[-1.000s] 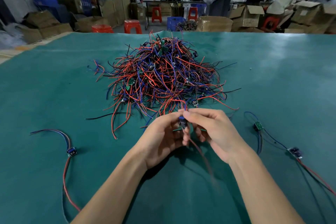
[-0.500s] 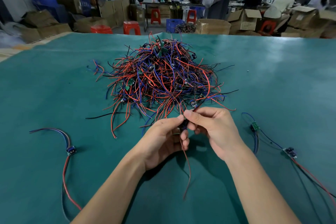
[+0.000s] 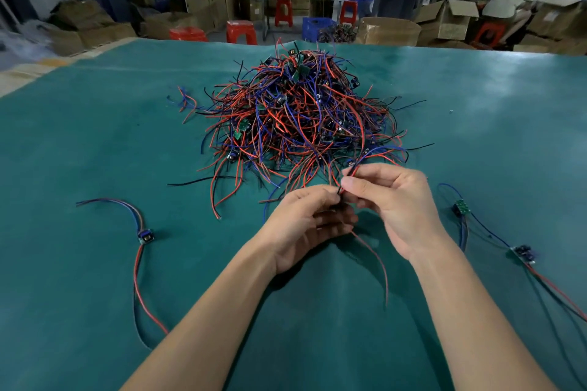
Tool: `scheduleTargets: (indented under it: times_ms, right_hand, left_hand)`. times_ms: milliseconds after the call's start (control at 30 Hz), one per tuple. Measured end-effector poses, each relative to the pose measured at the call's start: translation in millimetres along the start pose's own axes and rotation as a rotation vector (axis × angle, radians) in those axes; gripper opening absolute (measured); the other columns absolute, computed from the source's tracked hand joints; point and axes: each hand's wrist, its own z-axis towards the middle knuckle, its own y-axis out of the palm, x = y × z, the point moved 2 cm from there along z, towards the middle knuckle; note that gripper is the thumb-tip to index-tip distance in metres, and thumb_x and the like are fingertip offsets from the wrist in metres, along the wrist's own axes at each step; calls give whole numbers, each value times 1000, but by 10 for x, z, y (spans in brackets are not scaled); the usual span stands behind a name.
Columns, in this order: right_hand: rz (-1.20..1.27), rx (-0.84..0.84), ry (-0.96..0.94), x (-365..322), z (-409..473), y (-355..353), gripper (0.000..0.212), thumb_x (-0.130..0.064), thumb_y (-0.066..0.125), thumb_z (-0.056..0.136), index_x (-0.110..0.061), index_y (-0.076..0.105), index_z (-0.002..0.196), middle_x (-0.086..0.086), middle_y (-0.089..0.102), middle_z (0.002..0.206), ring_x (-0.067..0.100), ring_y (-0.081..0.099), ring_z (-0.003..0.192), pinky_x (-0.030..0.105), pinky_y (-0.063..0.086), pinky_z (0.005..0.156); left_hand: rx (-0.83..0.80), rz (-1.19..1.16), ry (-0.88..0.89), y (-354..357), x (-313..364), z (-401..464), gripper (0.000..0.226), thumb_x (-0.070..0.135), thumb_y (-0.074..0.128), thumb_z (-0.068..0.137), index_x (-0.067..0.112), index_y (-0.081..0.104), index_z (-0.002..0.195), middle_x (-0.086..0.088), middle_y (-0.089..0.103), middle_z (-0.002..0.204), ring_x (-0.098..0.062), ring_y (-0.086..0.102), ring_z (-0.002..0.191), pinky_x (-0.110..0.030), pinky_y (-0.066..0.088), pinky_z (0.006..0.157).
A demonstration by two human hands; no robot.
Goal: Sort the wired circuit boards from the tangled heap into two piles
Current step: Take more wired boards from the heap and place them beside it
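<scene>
1. Hands meet at the centre of the frame, at the near edge of the tangled heap (image 3: 298, 124), probably so one piece can be worked free of its neighbours
2. Left hand (image 3: 305, 225) lies palm up with fingers curled, gripping a dark piece whose red lead (image 3: 374, 263) trails toward the lower centre; whether it is a board is hidden
3. Right hand (image 3: 394, 206) pinches red wires between thumb and forefinger, knuckles up
4. One sorted board (image 3: 145, 235) lies at lower left, two boards (image 3: 461, 207) at lower right, well apart on the green mat (image 3: 95, 136), likely marking the two piles
</scene>
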Motion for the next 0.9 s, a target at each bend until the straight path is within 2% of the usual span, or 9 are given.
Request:
scheduleTargets:
  times_ms: [100,200,267,467,600,767,900]
  right_hand:
    - [-46,70,-4,5,3,-5,17,-5,87,73,-22,83,77,3,78,78,10,69,65,17,50,58]
    - [-40,97,17,-3,-4,-6,11,-11,87,74,-21,83,74,4,78,77,11,71,68,18,49,56]
    - [-7,134,30,-11,-5,-17,6,-18,87,71,-22,83,74,1,77,76,11,69,69,19,49,55]
    - [-60,204,26,5,4,-25,12,-15,84,81,-21,82,71,-1,74,71,9,62,66,17,46,53]
    - [-34,229,40,26,13,-21,11,-11,80,86,-15,75,77,-2,70,68,10,62,63,20,47,52]
    - [67,138,87,70,12,63,11,-1,68,94,-8,67,86,3,70,73,18,66,62,26,56,54]
    - [39,46,119,81,9,57,15,4,71,90,-8,70,99,6,75,82,20,64,64,26,56,62]
  left_hand:
    - [45,-7,52,5,1,8,26,-1,47,93,8,71,87,-13,71,95,-20,66,85,-26,58,76]
    - [69,-16,65,-6,3,14,20,0,50,94,2,69,100,-12,69,85,-21,66,75,-26,58,72]
    - [62,-19,59,2,5,8,18,2,54,94,4,67,105,-15,68,85,-23,69,74,-28,59,72]
    - [85,-77,76,-18,33,20,11,2,60,92,8,67,98,-15,70,93,-29,72,82,-30,60,74]
    - [125,-78,117,-36,22,50,10,4,64,90,13,69,89,-15,72,92,-28,73,80,-30,60,72]
    - [105,-57,157,-45,6,87,16,6,63,91,17,74,85,-13,70,85,-18,68,66,-23,57,63]
    - [97,-41,196,-73,19,101,11,3,59,94,10,67,94,-21,54,94,-21,59,72,-24,57,67]
